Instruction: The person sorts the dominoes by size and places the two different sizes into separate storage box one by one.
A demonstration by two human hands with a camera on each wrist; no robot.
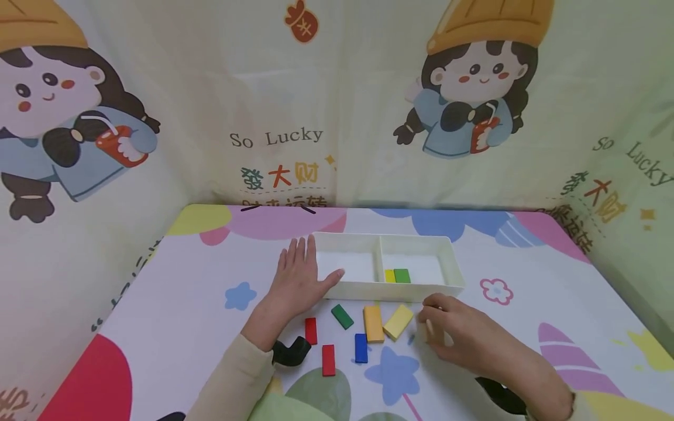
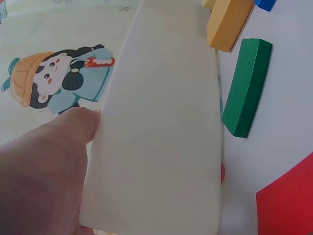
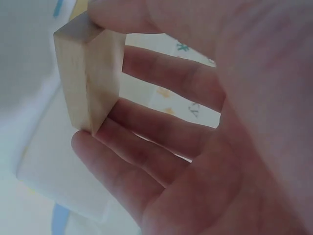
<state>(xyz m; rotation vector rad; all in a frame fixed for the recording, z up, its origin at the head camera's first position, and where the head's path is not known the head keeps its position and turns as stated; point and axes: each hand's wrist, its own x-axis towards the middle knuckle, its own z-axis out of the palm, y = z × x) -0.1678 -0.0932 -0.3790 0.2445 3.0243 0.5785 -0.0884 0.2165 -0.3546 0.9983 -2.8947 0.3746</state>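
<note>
I have a pale wooden block [image 3: 88, 73] pinched in my right hand [image 1: 458, 330], the thumb on one end and fingertips at the other, just outside the near right corner of the white tray [image 1: 400, 292]. My left hand [image 1: 301, 282] is at the tray's left end, fingers straight and thumb spread well away from them — the thumb touches the near rim, steadying it, I think.

The tray's right compartment holds a yellow block [image 1: 389, 276] and a green block [image 1: 402, 276], side by side against the near wall, the yellow one next to the divider [image 1: 378, 257]. In front of the tray lie a dark green block [image 1: 342, 316], an orange block [image 1: 373, 324], a pale yellow block [image 1: 398, 322], a blue block [image 1: 360, 348] and two red ones, the upper red block [image 1: 311, 331] and the lower red block [image 1: 329, 360].

I judge this to be the carrying step of filling the tray: block gripped, not yet inside. The next move calls for lifting it over the near wall, turning it flat and lowering it without nudging its neighbours — probably beside the green one, though I cannot tell which spot it belongs in.
</note>
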